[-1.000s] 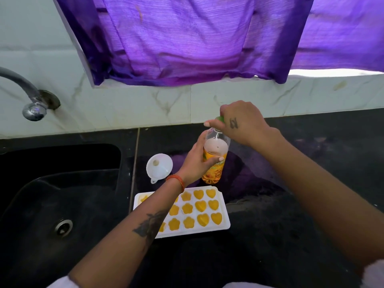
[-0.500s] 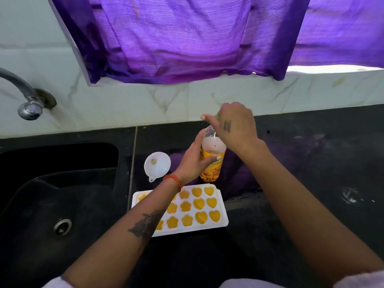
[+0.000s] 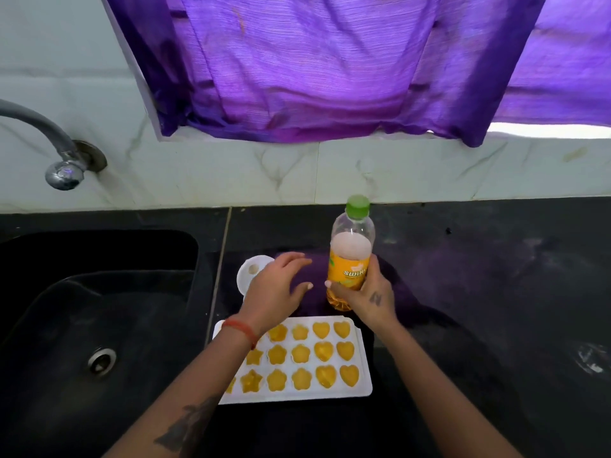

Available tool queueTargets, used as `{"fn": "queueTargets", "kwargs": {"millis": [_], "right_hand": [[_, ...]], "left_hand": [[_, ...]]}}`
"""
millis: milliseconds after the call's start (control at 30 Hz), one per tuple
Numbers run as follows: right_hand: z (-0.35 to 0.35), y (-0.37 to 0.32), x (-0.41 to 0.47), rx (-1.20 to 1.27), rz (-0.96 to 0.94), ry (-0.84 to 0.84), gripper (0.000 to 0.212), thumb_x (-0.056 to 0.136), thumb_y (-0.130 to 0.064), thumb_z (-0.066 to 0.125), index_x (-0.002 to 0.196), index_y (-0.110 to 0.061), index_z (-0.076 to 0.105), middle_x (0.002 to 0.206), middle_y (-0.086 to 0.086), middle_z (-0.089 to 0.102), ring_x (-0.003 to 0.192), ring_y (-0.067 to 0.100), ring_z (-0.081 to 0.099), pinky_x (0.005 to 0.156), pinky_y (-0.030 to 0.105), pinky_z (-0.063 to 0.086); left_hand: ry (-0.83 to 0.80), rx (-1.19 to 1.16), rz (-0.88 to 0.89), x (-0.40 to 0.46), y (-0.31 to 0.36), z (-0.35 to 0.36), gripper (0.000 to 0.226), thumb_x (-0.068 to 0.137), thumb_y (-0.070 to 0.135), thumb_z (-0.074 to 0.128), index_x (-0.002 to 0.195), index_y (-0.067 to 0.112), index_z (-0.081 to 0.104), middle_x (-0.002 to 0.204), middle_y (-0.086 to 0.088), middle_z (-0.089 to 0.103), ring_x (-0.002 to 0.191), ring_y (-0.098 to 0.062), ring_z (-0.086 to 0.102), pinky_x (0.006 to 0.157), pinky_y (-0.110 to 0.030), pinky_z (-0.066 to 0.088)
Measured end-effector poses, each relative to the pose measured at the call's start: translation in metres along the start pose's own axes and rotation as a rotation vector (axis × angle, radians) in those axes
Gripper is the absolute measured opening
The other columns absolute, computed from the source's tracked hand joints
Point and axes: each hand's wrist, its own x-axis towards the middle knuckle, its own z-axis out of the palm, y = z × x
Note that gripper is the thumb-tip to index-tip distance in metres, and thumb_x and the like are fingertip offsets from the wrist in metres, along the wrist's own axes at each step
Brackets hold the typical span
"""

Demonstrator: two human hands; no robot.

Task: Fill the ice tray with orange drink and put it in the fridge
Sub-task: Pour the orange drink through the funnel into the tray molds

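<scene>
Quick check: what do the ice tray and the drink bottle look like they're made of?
Ice tray: likely white plastic, matte, with moulded heart, flower and star cells. Drink bottle: clear glossy plastic, liquid visible through it, green cap, probably plastic too.

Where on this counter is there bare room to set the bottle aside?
Free: the black counter right of the bottle and ice tray, up to the wall. Crowded: between sink and bottle, where funnel, left hand and tray cluster.

place: home kitchen | signs: black sink (image 3: 99, 292), wall tap (image 3: 62, 170), marble tiles (purple curtain (image 3: 314, 67) above)
</scene>
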Motion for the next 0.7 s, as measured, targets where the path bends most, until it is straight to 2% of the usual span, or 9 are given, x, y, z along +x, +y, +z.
{"fn": "queueTargets", "kwargs": {"millis": [67, 167, 267, 333, 367, 467, 533, 633, 700], "right_hand": [[0.004, 0.001, 0.021, -0.064, 0.005, 0.006, 0.075, 0.064, -0.049, 0.078, 0.124, -0.02, 0.043, 0.115, 0.003, 0.062, 0.103, 0.021, 0.06, 0.087, 0.04, 0.051], [0.01, -0.002, 0.061, -0.056, 0.0, -0.011, 0.076, 0.062, -0.046, 0.081, 0.122, -0.017, 0.044, 0.115, 0.007, 0.063, 0.103, 0.024, 0.061, 0.085, 0.035, 0.05], [0.018, -0.006, 0.107, -0.066, -0.05, -0.017, 0.075, 0.062, -0.043, 0.082, 0.121, -0.016, 0.044, 0.114, 0.008, 0.062, 0.103, 0.026, 0.06, 0.084, 0.036, 0.05], [0.024, -0.009, 0.137, -0.065, -0.056, -0.012, 0.077, 0.062, -0.043, 0.082, 0.122, -0.015, 0.043, 0.115, 0.01, 0.062, 0.105, 0.029, 0.059, 0.086, 0.038, 0.05], [0.027, -0.01, 0.15, -0.064, -0.06, -0.004, 0.076, 0.063, -0.043, 0.082, 0.122, -0.014, 0.043, 0.116, 0.011, 0.061, 0.105, 0.03, 0.058, 0.086, 0.037, 0.049], [0.037, -0.01, 0.177, -0.034, -0.061, 0.045, 0.073, 0.065, -0.041, 0.081, 0.119, -0.011, 0.043, 0.113, 0.014, 0.062, 0.104, 0.033, 0.058, 0.084, 0.036, 0.046], [0.043, -0.008, 0.185, 0.0, -0.042, 0.072, 0.073, 0.066, -0.042, 0.08, 0.12, -0.01, 0.042, 0.114, 0.015, 0.061, 0.105, 0.034, 0.058, 0.087, 0.039, 0.046], [0.046, -0.005, 0.186, 0.001, -0.033, 0.06, 0.075, 0.067, -0.044, 0.079, 0.122, -0.011, 0.04, 0.117, 0.013, 0.06, 0.107, 0.033, 0.057, 0.088, 0.04, 0.045], [0.045, -0.002, 0.185, -0.007, -0.012, 0.024, 0.076, 0.069, -0.042, 0.078, 0.126, -0.012, 0.037, 0.121, 0.013, 0.058, 0.11, 0.033, 0.055, 0.091, 0.041, 0.045]], "left_hand": [[0.074, 0.06, 0.006, 0.0, -0.007, -0.006, 0.039, 0.085, 0.021, 0.067, 0.123, 0.015, 0.062, 0.132, -0.002, 0.056, 0.117, -0.019, 0.055, 0.093, -0.027, 0.043], [0.146, 0.129, -0.007, 0.002, -0.015, -0.013, 0.033, 0.083, 0.014, 0.069, 0.116, 0.012, 0.067, 0.127, -0.007, 0.06, 0.114, -0.025, 0.056, 0.091, -0.036, 0.048], [0.205, 0.206, -0.05, 0.005, -0.026, -0.018, 0.036, 0.079, 0.01, 0.07, 0.115, 0.011, 0.067, 0.127, -0.009, 0.06, 0.115, -0.03, 0.055, 0.091, -0.043, 0.048], [0.249, 0.273, -0.162, 0.006, -0.033, -0.02, 0.041, 0.082, 0.02, 0.069, 0.121, 0.012, 0.063, 0.131, -0.01, 0.057, 0.117, -0.033, 0.052, 0.089, -0.047, 0.048], [0.255, 0.275, -0.276, 0.006, -0.036, -0.021, 0.045, 0.085, 0.03, 0.066, 0.126, 0.013, 0.059, 0.133, -0.01, 0.054, 0.119, -0.034, 0.049, 0.09, -0.048, 0.047], [0.141, 0.072, -0.746, 0.013, -0.047, -0.024, 0.069, 0.086, 0.065, 0.042, 0.139, 0.021, 0.041, 0.139, -0.014, 0.046, 0.124, -0.038, 0.043, 0.098, -0.048, 0.04], [0.024, -0.103, -0.95, 0.02, -0.053, -0.026, 0.079, 0.082, 0.077, 0.028, 0.141, 0.025, 0.035, 0.137, -0.015, 0.048, 0.121, -0.037, 0.048, 0.097, -0.046, 0.044], [-0.054, -0.351, -1.102, 0.029, -0.056, -0.03, 0.075, 0.08, 0.075, 0.039, 0.135, 0.024, 0.042, 0.128, -0.012, 0.053, 0.106, -0.034, 0.058, 0.072, -0.042, 0.059], [-0.049, -0.56, -1.151, 0.032, -0.056, -0.03, 0.065, 0.08, 0.065, 0.055, 0.125, 0.018, 0.05, 0.123, -0.012, 0.055, 0.101, -0.034, 0.061, 0.069, -0.044, 0.06]]}}
